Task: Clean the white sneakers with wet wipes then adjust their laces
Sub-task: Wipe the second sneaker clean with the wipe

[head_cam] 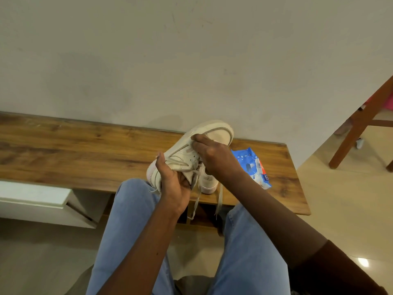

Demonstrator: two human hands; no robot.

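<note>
head view | looks forward-down | close above bench (63,145) by wall (191,50)

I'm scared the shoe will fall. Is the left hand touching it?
Touching. The head view shows the left hand gripping the white shoe's heel end, thumb pressed on its side.

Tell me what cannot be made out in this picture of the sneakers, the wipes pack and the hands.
- Second white leather sneaker, head view: mostly hidden behind the held white leather sneaker and the right hand.
- Blue plastic wipes pack, head view: left part covered by the right forearm; print too small to read.
- Left hand, head view: fingertips hidden by the held sneaker.
</note>
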